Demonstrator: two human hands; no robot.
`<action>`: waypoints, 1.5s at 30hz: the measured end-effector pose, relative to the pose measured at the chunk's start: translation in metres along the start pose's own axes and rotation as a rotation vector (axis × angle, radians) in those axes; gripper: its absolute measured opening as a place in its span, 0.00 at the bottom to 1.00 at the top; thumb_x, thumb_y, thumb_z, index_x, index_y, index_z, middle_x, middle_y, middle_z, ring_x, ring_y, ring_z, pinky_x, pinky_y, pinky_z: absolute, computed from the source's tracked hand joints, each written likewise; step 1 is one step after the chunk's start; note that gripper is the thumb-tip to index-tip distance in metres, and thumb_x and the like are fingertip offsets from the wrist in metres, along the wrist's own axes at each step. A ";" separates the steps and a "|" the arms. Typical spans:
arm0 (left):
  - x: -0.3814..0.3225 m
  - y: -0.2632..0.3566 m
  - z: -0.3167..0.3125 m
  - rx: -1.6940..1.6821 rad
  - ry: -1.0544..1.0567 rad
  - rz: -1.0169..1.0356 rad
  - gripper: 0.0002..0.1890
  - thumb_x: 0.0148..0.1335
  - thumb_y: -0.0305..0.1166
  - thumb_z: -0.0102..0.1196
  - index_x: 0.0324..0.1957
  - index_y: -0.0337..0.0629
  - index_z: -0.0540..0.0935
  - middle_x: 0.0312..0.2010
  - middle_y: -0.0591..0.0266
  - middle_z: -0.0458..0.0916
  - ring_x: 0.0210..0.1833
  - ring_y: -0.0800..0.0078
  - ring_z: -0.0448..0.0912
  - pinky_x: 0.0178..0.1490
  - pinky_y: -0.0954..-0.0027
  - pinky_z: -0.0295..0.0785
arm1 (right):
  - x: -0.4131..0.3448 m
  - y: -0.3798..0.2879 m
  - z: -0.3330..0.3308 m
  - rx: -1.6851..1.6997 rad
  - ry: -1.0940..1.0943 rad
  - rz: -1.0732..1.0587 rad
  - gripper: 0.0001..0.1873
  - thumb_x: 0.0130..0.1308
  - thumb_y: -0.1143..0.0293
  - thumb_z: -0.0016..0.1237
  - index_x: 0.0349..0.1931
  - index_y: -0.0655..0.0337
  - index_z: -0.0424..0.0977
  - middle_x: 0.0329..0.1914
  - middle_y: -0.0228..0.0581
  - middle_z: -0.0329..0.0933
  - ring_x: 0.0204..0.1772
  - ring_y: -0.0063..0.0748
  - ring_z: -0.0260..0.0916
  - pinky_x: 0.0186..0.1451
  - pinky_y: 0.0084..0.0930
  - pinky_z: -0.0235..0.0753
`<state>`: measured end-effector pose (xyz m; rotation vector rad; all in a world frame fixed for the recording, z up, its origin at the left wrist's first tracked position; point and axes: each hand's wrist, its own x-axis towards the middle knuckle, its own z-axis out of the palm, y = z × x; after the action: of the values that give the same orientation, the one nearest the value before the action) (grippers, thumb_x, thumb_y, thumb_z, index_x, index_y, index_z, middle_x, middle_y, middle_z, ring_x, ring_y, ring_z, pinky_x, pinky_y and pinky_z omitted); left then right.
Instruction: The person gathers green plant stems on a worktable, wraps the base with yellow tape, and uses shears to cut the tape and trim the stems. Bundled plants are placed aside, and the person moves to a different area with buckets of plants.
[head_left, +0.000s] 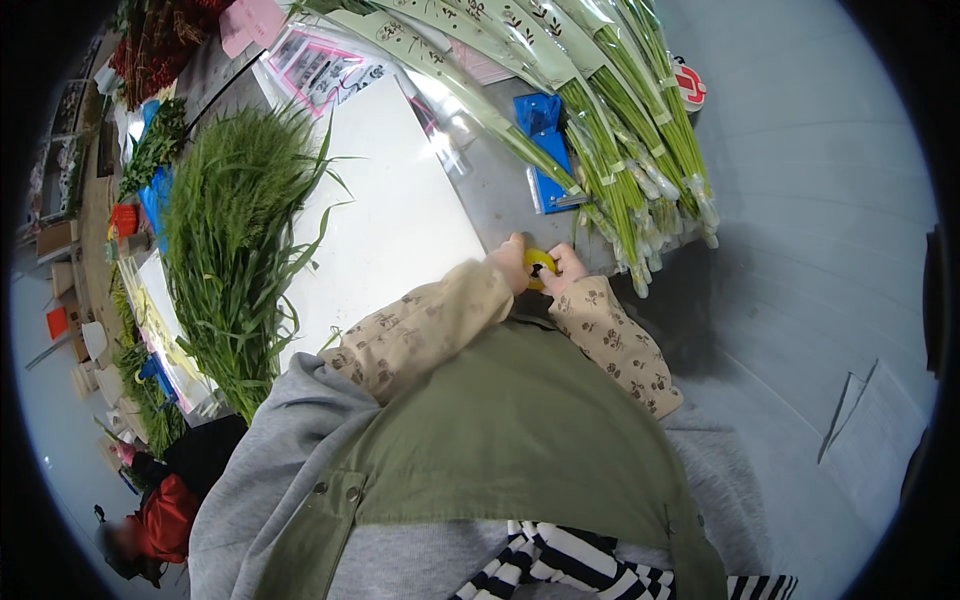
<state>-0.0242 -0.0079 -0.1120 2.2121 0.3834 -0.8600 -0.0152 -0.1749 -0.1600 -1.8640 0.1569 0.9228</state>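
Note:
Close to my body, at the table's edge, my left hand (511, 262) and my right hand (564, 268) hold a small yellow roll (538, 264), probably tape, between them. Just beyond stands a blue tape dispenser (553, 154), partly under the stems. Bundles of green-stemmed flowers in printed clear sleeves (525, 49) lie to the upper right, their stem ends (645, 202) towards me. A white board (382, 195) lies to the left of my hands, with a large bunch of feathery green grass (232, 225) across its left side.
Printed sheets (322, 67) and a pink paper (251, 22) lie at the back, near red-berried branches (161, 52). More greenery (154, 397) and a second blue dispenser (157, 379) are at the left. A co-worker in a red and black top (169, 517) is at the lower left.

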 end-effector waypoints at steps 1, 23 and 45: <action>0.001 0.000 0.000 -0.007 -0.002 0.004 0.24 0.61 0.34 0.57 0.59 0.45 0.67 0.49 0.45 0.79 0.53 0.46 0.78 0.53 0.56 0.75 | 0.001 0.001 0.001 -0.007 -0.003 0.006 0.11 0.65 0.81 0.49 0.44 0.61 0.64 0.34 0.39 0.75 0.34 0.27 0.75 0.32 0.28 0.82; -0.002 0.008 -0.008 0.035 -0.030 0.000 0.25 0.59 0.31 0.58 0.58 0.44 0.68 0.48 0.44 0.79 0.52 0.45 0.78 0.52 0.55 0.74 | 0.011 0.014 0.004 -0.126 0.005 -0.055 0.11 0.66 0.81 0.49 0.44 0.60 0.63 0.34 0.42 0.76 0.35 0.28 0.76 0.31 0.29 0.81; -0.023 -0.016 -0.016 -0.093 0.044 0.136 0.28 0.62 0.39 0.59 0.60 0.37 0.68 0.48 0.46 0.79 0.49 0.57 0.81 0.53 0.64 0.76 | -0.017 -0.030 -0.004 0.151 -0.093 -0.023 0.18 0.71 0.69 0.48 0.59 0.59 0.66 0.50 0.40 0.75 0.49 0.29 0.76 0.46 0.26 0.79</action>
<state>-0.0416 0.0141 -0.0959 2.1472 0.2837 -0.7078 -0.0103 -0.1684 -0.1264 -1.6781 0.1438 0.9539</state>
